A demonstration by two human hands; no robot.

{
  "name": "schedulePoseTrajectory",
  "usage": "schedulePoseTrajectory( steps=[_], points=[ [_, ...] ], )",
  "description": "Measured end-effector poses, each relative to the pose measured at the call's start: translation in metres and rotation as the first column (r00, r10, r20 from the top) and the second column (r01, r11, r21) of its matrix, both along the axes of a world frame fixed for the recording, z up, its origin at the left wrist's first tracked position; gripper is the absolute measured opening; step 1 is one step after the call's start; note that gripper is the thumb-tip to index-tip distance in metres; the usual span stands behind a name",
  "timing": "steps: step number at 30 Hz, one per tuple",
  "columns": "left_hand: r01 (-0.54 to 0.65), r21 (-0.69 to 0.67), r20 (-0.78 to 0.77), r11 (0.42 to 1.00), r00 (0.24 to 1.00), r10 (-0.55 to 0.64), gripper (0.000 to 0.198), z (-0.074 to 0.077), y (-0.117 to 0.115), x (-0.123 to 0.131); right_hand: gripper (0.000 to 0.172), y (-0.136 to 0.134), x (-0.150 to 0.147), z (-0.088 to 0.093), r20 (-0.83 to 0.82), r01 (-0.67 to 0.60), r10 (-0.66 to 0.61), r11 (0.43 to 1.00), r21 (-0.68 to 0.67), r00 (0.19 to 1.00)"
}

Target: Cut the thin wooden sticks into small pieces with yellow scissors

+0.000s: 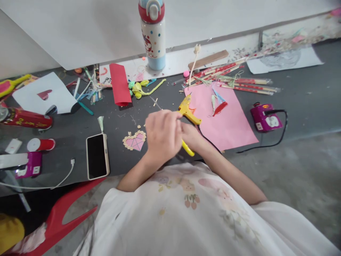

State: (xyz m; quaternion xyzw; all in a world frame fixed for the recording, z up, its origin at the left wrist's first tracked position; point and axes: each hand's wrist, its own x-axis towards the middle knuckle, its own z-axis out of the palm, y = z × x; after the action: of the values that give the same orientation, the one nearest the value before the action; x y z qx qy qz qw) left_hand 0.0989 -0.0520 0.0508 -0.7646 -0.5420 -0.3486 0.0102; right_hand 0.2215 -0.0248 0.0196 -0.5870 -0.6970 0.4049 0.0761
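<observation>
My right hand (192, 137) is closed around the handle of a yellow glue gun (188, 111), whose nozzle points up and away over the dark mat (119, 121). My left hand (163, 134) is curled in a pinch just left of the gun; what it holds is hidden by the fingers. A pink heart (135, 140) edged with small pale pieces lies on the mat just left of my left hand. The gun's black cord runs off toward the right.
A phone (97, 155) lies left of the heart. A pink paper sheet (222, 119) and red sticks (234, 76) lie right. A purple device (265, 119), a dotted bottle (153, 33), red folded paper (119, 85), a red can (25, 119) and red chair (61, 217) surround.
</observation>
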Motion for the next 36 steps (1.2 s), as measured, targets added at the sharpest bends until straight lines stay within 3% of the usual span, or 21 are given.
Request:
schedulePoseTrajectory(
  steps=[3,5,12,18,23,36],
  points=[
    [-0.190,-0.031,0.004,0.981,0.982,0.190,0.019,-0.010,0.003,-0.020,0.042,-0.003,0.004,-0.003,0.073,0.071,-0.073,0.997,0.029,0.995],
    [-0.245,-0.073,-0.047,0.967,0.969,0.242,0.021,-0.020,0.006,-0.028,0.041,-0.005,0.006,-0.003,0.085,0.106,-0.110,0.993,0.052,0.990],
    [-0.151,-0.111,-0.277,0.982,0.954,0.115,0.021,-0.038,0.013,-0.035,0.037,-0.013,0.014,0.003,0.050,0.054,-0.064,0.983,0.173,0.997],
    [-0.050,-0.056,-0.209,0.997,0.977,0.038,0.020,-0.035,0.011,-0.041,0.048,-0.015,0.024,0.006,0.103,-0.053,0.019,0.942,0.333,0.994],
    [-0.009,-0.004,-0.177,1.000,0.984,0.008,0.018,-0.029,0.008,-0.042,0.047,-0.017,0.029,0.008,0.099,-0.128,0.095,0.896,0.426,0.991],
    [0.044,-0.077,-0.181,0.996,0.982,-0.057,0.020,-0.016,-0.001,-0.045,0.056,-0.020,0.033,0.018,0.030,-0.165,0.169,0.889,0.426,0.985]
  ],
)
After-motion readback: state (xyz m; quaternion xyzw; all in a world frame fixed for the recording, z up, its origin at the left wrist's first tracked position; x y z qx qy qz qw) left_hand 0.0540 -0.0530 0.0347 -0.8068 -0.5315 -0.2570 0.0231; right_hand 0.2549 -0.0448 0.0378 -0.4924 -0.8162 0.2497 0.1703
